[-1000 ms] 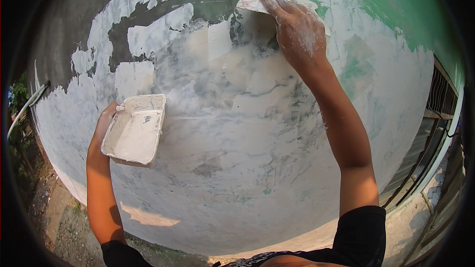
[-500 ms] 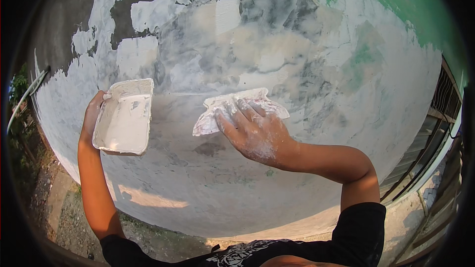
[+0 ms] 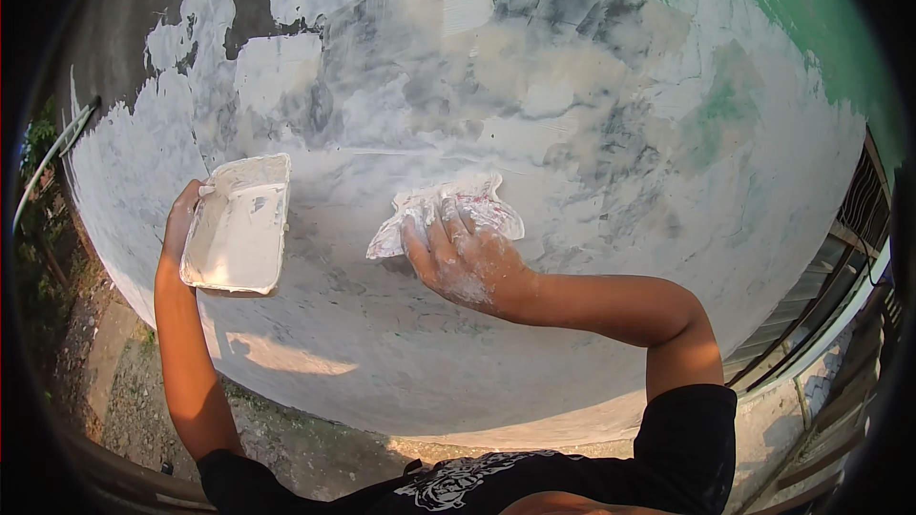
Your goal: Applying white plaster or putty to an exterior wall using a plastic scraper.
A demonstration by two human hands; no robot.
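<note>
My left hand (image 3: 178,226) grips the left side of a rectangular tub (image 3: 236,226), its fingers partly hidden behind it. White putty coats the tub's inside and rim. My right hand (image 3: 469,265), dusted with white, has its fingers pressed over a flat putty spreader (image 3: 491,207) smeared with white and showing reddish marks. The spreader lies against, or very close to, the wall (image 3: 572,296); exact contact cannot be made out. Around it the wall carries a patchy white and grey coat.
Bare dark grey wall (image 3: 124,38) shows at the upper left, green paint (image 3: 811,19) at the upper right. A pale pipe or cable (image 3: 52,167) sticks out at the left edge. A window grille (image 3: 863,200) stands at the right. Rough ground (image 3: 277,439) lies below.
My right hand and the spreader have slid left and somewhat down along the wall. The view has shifted, so the wall's patches sit higher in the picture. The tub stays in my left hand.
</note>
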